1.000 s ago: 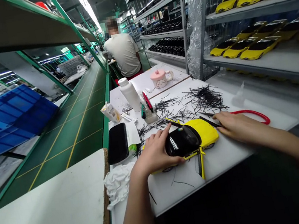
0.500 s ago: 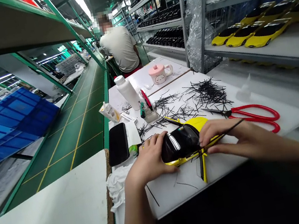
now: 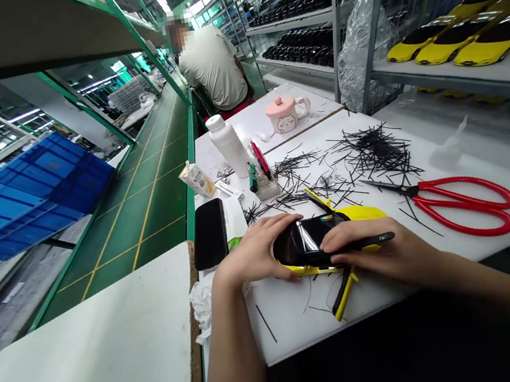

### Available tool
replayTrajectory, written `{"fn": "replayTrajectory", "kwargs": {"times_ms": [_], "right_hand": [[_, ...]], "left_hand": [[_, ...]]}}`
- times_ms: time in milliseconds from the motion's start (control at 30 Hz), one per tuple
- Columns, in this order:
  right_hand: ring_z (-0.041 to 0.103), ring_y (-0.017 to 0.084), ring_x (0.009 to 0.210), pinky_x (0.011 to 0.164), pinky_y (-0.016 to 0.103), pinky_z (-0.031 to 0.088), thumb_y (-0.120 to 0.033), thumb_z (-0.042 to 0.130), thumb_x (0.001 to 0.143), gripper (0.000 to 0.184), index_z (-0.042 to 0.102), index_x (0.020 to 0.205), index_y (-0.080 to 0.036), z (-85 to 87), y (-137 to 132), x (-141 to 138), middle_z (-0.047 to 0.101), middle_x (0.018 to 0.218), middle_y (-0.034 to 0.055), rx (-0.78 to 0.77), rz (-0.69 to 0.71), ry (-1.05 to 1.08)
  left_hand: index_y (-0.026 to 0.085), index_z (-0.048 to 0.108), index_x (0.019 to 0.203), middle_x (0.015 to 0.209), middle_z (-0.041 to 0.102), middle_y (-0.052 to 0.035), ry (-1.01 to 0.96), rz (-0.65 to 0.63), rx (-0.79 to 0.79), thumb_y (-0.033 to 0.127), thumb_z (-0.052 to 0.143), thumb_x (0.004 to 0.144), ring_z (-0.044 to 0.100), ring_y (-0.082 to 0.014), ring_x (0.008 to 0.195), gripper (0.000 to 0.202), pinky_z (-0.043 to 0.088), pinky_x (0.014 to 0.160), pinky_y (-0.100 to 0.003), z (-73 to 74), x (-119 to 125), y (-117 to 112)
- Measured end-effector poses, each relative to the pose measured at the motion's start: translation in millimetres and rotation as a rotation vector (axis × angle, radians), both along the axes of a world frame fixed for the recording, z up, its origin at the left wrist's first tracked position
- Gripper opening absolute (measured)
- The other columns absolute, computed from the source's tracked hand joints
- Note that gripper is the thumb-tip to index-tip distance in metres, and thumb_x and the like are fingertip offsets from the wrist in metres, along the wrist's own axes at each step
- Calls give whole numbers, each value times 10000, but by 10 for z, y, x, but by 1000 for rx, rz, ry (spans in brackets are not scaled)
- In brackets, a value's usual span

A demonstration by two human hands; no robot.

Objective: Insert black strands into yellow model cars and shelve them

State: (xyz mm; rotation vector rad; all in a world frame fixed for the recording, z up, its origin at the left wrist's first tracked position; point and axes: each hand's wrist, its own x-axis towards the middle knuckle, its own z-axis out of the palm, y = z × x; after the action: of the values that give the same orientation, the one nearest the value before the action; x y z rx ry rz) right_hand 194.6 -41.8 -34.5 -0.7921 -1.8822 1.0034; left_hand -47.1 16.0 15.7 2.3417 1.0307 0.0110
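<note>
Left hand (image 3: 260, 252) clamped on the black-roofed yellow plastic model car (image 3: 305, 240), right hand (image 3: 386, 255) pinching a thin black strip (image 3: 375, 239) against it.

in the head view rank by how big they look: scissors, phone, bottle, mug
1. scissors
2. phone and bottle: about alike, not ranked
3. mug: looks smallest, but it stands farthest from the camera, so real size is unsure
</note>
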Motion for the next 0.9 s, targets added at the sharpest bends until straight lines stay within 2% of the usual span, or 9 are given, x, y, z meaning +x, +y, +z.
{"fn": "replayTrajectory", "kwargs": {"times_ms": [100, 200, 267, 400, 500, 667, 800, 900], "right_hand": [[687, 186, 893, 802, 292, 562, -250, 588, 881, 116, 676, 946, -215, -2, -4, -36, 738, 970, 53, 43, 0, 4], [691, 171, 882, 808, 271, 555, -235, 594, 878, 102, 674, 939, -214, 1, 10, -62, 743, 963, 37, 66, -37, -30], [690, 161, 862, 803, 261, 545, -227, 604, 874, 97, 672, 942, -212, 7, 29, -81, 746, 936, 27, 100, -67, -60], [675, 151, 808, 759, 252, 521, -214, 583, 893, 94, 671, 924, -204, 29, 86, -123, 740, 867, 24, 220, -48, -122], [668, 153, 769, 719, 254, 510, -227, 557, 909, 117, 671, 901, -201, 60, 141, -151, 737, 848, 28, 239, -44, -162], [669, 152, 731, 688, 244, 490, -243, 565, 903, 104, 664, 887, -216, 157, 215, -181, 736, 827, 8, 188, -58, -219], [677, 166, 742, 685, 251, 487, -255, 553, 907, 116, 664, 905, -222, 252, 241, -181, 737, 853, 10, 186, -20, -324], [685, 183, 751, 694, 267, 498, -270, 551, 906, 135, 672, 930, -213, 295, 243, -192, 744, 868, 33, 254, 4, -370]], "left_hand": [[282, 405, 1410, 1464, 433, -53, 18, -4, -8, 449, 838, 558, 300, -301, 1392, 971, 222, 1165, -436, 12, 13, 24], [308, 355, 1440, 1520, 363, -26, 64, 19, -5, 400, 829, 587, 135, -315, 1455, 981, 137, 1186, -490, 32, 31, -7], [337, 307, 1460, 1556, 290, -7, 100, 53, -6, 384, 812, 620, 48, -325, 1468, 981, 97, 1181, -537, 51, 33, -53], [375, 303, 1455, 1594, 167, -2, 137, 165, 13, 438, 786, 664, -18, -349, 1468, 929, 83, 1159, -600, 60, -19, -122], [375, 342, 1438, 1598, 154, -3, 86, 228, 45, 431, 796, 658, 3, -337, 1470, 903, 141, 1168, -558, 16, -89, -117], [339, 386, 1423, 1580, 213, -49, -13, 251, 55, 392, 805, 654, 182, -295, 1450, 877, 217, 1176, -458, -49, -140, -91], [329, 368, 1434, 1579, 215, -53, -1, 262, 44, 371, 800, 662, 162, -294, 1457, 885, 204, 1181, -459, -48, -115, -108], [336, 353, 1441, 1582, 204, -50, 5, 278, 30, 370, 794, 666, 141, -309, 1460, 892, 200, 1179, -481, -53, -108, -121]]}}
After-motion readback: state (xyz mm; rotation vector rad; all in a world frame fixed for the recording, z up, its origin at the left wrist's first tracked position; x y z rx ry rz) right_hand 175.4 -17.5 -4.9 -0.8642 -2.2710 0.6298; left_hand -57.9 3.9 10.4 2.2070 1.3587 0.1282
